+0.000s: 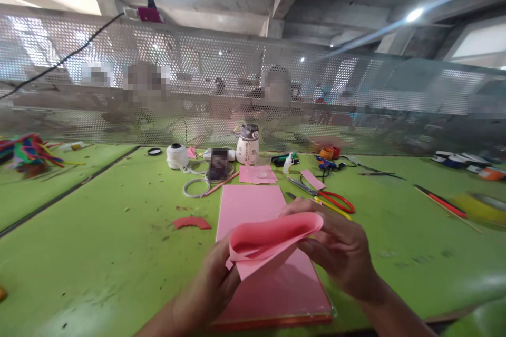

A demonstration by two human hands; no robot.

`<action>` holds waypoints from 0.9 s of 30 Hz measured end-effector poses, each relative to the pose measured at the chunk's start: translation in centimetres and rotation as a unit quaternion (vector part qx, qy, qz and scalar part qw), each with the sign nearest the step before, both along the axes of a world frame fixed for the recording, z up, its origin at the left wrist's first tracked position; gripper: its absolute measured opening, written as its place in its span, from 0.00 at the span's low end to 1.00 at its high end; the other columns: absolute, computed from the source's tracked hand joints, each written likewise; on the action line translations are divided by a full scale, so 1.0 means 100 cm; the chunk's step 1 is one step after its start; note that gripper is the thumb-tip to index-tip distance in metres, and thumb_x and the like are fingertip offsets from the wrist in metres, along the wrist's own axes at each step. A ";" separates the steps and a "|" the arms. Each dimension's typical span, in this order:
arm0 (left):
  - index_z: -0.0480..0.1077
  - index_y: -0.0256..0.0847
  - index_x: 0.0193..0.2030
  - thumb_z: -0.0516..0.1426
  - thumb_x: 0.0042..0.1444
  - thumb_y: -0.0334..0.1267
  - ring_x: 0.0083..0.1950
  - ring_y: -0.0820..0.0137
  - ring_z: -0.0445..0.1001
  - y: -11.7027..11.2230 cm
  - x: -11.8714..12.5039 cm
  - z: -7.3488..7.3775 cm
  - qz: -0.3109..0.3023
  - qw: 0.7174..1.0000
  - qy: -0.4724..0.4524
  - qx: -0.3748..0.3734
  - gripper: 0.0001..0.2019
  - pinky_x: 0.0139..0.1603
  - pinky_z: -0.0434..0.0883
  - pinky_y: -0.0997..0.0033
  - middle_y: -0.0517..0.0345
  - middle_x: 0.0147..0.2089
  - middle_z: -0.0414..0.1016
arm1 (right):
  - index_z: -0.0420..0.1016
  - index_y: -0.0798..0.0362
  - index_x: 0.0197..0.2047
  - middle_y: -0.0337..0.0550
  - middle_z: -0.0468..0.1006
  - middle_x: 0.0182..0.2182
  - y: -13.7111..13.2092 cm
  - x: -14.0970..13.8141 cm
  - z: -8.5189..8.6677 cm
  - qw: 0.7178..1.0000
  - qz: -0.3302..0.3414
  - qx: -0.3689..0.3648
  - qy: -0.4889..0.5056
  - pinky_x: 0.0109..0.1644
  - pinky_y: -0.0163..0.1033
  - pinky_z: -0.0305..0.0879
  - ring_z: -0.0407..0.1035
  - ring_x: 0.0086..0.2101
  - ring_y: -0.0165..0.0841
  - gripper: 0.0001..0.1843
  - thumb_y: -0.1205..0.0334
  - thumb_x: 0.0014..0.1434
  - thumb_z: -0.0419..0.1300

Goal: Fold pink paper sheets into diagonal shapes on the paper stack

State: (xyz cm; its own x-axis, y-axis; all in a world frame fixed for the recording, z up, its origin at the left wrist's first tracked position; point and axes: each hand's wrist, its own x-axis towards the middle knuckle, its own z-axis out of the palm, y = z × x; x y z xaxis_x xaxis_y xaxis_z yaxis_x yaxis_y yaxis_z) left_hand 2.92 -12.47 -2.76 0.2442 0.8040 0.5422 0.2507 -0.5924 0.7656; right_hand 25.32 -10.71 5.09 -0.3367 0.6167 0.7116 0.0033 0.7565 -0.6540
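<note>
A person's two bare hands hold a bent sheet of smooth pink paper [272,237] up in front of the body. The left hand [215,274] has its fingers clamped on the left end of the sheet. The right hand [340,253] pinches the right end, with the thumb low and the other fingers over the top.

The sheet is above a flat, oblong stack of pink paper [282,295] on the green, shiny tabletop [118,263]. It looks like the bending is partly done: the sheet curves round into a squashed loop, open at the top, and one pointed corner hangs down at the front. I cannot tell if any edges are stuck, so the loop may not be finished. The stack below lies flat and not bent.

A curved red paper scrap [192,222] lies to the left. Metal scissors with red and yellow handles [304,186] and a small white plastic squeeze bottle [288,164] lie past the stack, not in the hands.
</note>
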 end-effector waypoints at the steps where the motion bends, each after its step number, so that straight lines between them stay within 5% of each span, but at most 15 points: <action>1: 0.77 0.40 0.43 0.55 0.65 0.39 0.32 0.67 0.73 -0.001 0.000 0.000 -0.002 1.000 -0.001 0.006 0.10 0.38 0.74 0.72 0.54 0.31 0.78 | 0.82 0.45 0.48 0.46 0.82 0.42 -0.001 0.001 0.001 1.000 0.007 -0.001 0.000 0.47 0.44 0.73 0.77 0.40 0.39 0.10 0.61 0.63 0.65; 5: 0.74 0.40 0.52 0.56 0.65 0.38 0.41 0.64 0.77 0.000 0.002 -0.001 -0.030 0.999 0.007 -0.012 0.12 0.45 0.75 0.70 0.50 0.42 0.81 | 0.82 0.45 0.48 0.46 0.81 0.42 0.000 0.004 0.002 0.999 0.040 -0.010 -0.007 0.47 0.45 0.73 0.75 0.41 0.39 0.10 0.61 0.64 0.64; 8: 0.74 0.40 0.50 0.58 0.63 0.37 0.45 0.63 0.77 0.004 0.003 -0.004 -0.029 0.999 0.002 -0.030 0.10 0.47 0.74 0.68 0.50 0.44 0.81 | 0.82 0.45 0.49 0.47 0.83 0.42 0.003 0.005 -0.001 0.999 0.035 -0.020 -0.007 0.48 0.45 0.74 0.76 0.43 0.41 0.11 0.60 0.64 0.64; 13: 0.74 0.39 0.44 0.58 0.63 0.44 0.35 0.68 0.74 0.007 0.005 -0.004 -0.011 0.998 0.000 -0.061 0.11 0.36 0.72 0.74 0.56 0.35 0.78 | 0.84 0.49 0.43 0.46 0.85 0.38 0.009 0.006 -0.011 0.995 -0.023 -0.099 0.018 0.44 0.40 0.78 0.79 0.38 0.38 0.07 0.59 0.62 0.66; 27: 0.67 0.38 0.31 0.54 0.65 0.52 0.28 0.74 0.60 0.007 0.011 0.002 -0.019 0.994 -0.031 -0.101 0.19 0.28 0.60 0.77 0.62 0.27 0.64 | 0.84 0.48 0.42 0.43 0.85 0.37 0.017 0.003 -0.021 0.982 -0.007 -0.176 0.070 0.42 0.38 0.77 0.78 0.37 0.35 0.06 0.60 0.63 0.66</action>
